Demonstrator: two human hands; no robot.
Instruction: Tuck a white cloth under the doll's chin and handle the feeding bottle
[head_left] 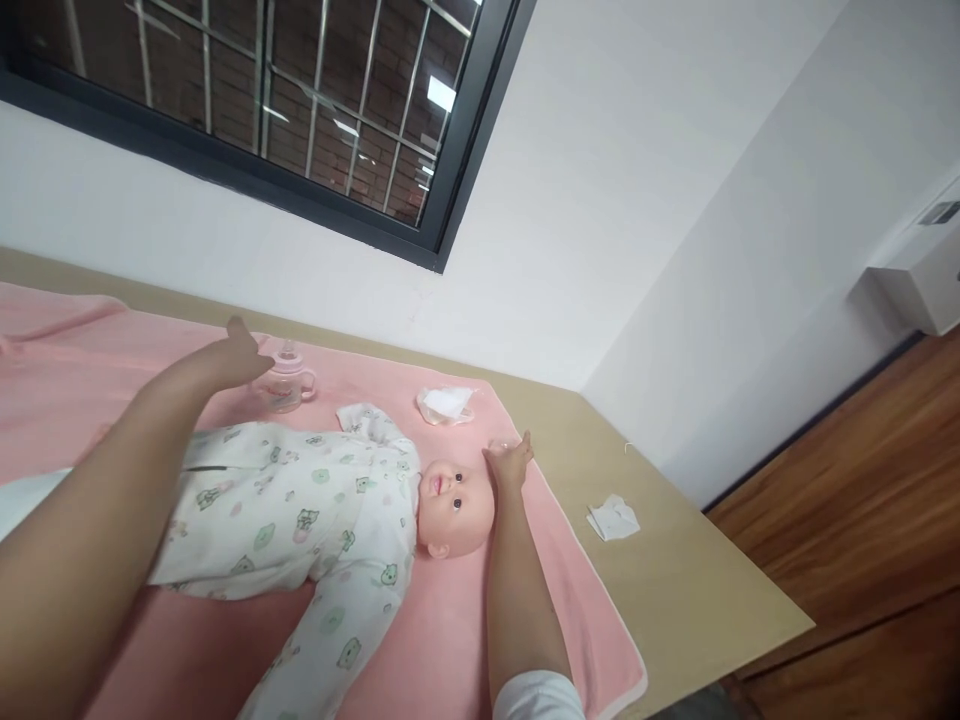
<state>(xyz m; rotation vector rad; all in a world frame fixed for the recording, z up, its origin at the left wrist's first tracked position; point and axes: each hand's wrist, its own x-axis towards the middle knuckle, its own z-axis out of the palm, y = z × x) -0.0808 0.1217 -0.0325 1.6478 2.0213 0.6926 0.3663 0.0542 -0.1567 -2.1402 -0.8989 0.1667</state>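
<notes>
A doll [454, 505] in a white sleepsuit with green animal prints lies on its back on a pink blanket [442, 640], its head toward the right. My left hand [232, 358] reaches over the doll's body to a clear baby bottle [286, 385] with a pink collar and handle. Its fingers are apart at the bottle's left side; I cannot tell if they touch it. Beyond the top of the doll's head is my right hand [511, 465], thumb and fingers spread beside a small clear plastic piece [502, 443]. Whether the hand touches that piece is unclear.
A clear item with white tissue [448, 403] rests near the blanket's far edge. Folded white paper [613, 518] lies on the bare wooden tabletop [675, 580] at right. Behind the table stand a white wall [510, 300] and a dark-framed barred window [439, 215].
</notes>
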